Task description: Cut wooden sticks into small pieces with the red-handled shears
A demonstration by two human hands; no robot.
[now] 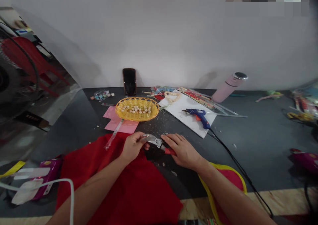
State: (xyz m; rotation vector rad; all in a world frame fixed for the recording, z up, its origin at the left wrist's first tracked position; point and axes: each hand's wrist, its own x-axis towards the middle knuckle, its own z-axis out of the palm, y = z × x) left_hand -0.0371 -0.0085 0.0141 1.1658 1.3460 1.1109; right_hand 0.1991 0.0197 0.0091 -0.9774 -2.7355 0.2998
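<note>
We find the red-handled cutter point(157, 141) just in front of the yellow basket point(135, 117), toward its right end. Our right hand point(185, 152) is wrapped around the handles; our left hand point(131, 148) is narrowed to a pinch at the blade tip, apparently on a small pale piece point(147, 136). We judge the step in hand to be trimming. The next move calls for a steady pinch, fingertips outside the blades, and a controlled squeeze. Right of the basket, the glue gun point(202, 118) rests on a white board point(171, 104); we keep elbows off its cord point(231, 155). The widest room on the surface point(244, 137) lies farther right of the basket. Behind the basket, a partition point(161, 42) limits reach; in front, red cloth point(144, 192) overlaps the near edge.
</note>
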